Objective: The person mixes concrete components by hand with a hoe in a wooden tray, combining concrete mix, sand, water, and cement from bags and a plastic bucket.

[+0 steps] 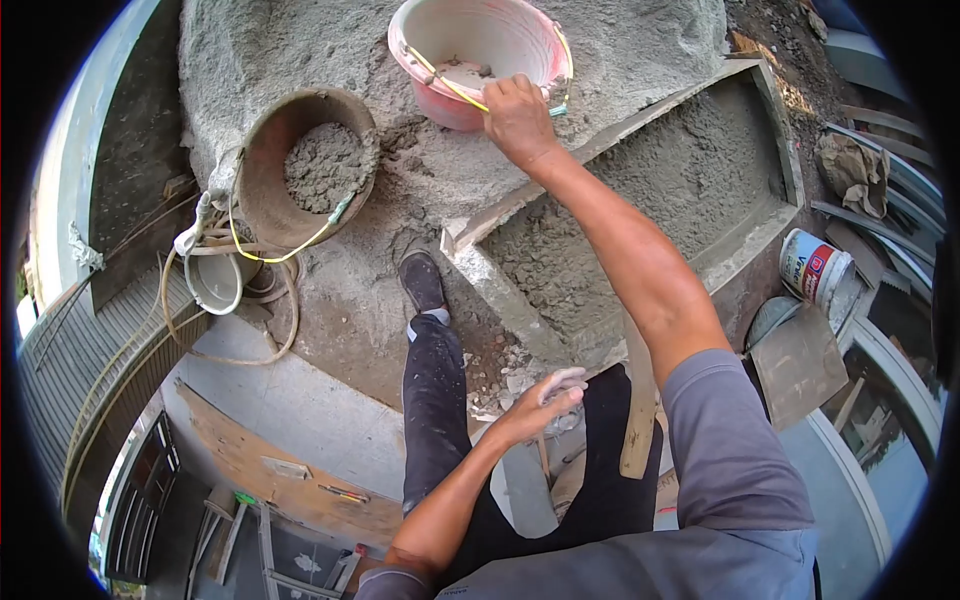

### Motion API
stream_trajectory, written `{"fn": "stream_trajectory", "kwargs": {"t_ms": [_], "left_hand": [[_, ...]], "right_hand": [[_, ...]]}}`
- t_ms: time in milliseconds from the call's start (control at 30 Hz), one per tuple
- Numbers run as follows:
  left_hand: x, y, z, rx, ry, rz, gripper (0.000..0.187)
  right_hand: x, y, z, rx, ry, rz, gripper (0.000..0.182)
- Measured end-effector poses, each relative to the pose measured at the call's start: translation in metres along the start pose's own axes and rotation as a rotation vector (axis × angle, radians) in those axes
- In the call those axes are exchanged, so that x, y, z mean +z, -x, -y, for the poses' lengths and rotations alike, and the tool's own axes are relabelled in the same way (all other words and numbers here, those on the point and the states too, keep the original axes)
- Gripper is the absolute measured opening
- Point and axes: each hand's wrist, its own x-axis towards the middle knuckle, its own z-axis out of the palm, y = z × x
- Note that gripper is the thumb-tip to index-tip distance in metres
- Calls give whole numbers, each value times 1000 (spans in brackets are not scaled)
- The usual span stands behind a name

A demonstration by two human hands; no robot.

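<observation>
My right hand (520, 120) is closed round the yellow handle of a pink-and-white bucket (450, 95), which has a little grey residue inside and stands against the pile of grey sand or cement. My left hand (540, 405) is near my knee, thumb and fingers apart and loosely bent, with pale dust on the fingertips and nothing visible in it. To the left, a tilted dark bucket (262, 185) contains wet grey mortar (325, 168). A wooden mixing trough (505, 290) of wet mortar lies in front of me, below my right forearm.
A small pail (213, 282) and a coiled hose (293, 310) lie at left. On the right are a white paint bucket (815, 265), a flat board (798, 362) and a crumpled paper bag (852, 172). A wooden plank (640, 410) leans by my right leg.
</observation>
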Motion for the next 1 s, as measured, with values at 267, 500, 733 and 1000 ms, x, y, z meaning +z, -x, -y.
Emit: {"fn": "stream_trajectory", "kwargs": {"t_ms": [267,500,733,1000], "left_hand": [[-13,-16,12,-69,-359,-173,65],[-8,-44,35,-89,-247,-194,57],[2,-56,30,-118,-269,-289,59],[-2,-64,51,-161,-232,-268,54]], "right_hand": [[-213,31,-40,674,-773,-227,34],[-249,188,-154,1038,-1543,-787,53],[-248,267,-204,1032,-1605,-942,52],[-242,267,-248,923,-1729,-1033,39]]}}
